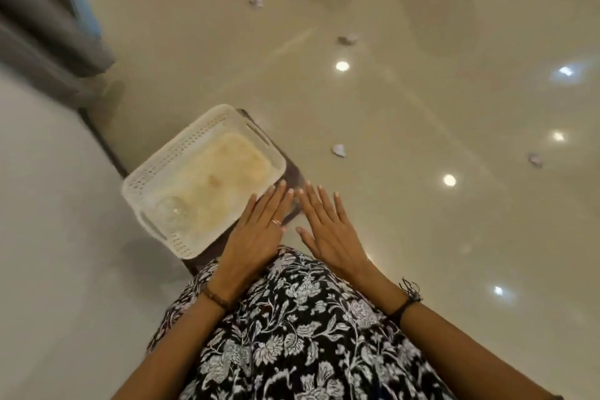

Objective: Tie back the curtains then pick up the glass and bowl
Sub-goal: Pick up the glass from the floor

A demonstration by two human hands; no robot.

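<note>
Both our hands hover flat and empty, and the glass (171, 213) in the basket (146, 172) lies ahead and left, nearer our left hand (259, 231) than our right hand (328, 231).

Glossy cream tile floor (422, 107) w/ ceiling-light reflections, scattered paper scraps (338, 150), grey wall (48, 205) at left.

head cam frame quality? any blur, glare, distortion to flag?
Head view: motion blur smears the curtain at upper left and softens the white basket and what looks like a glass inside it; ceiling-light reflections glare off the glossy floor; wide-angle bending at the edges; both hands, left hand and right hand, comparatively sharp.
</note>
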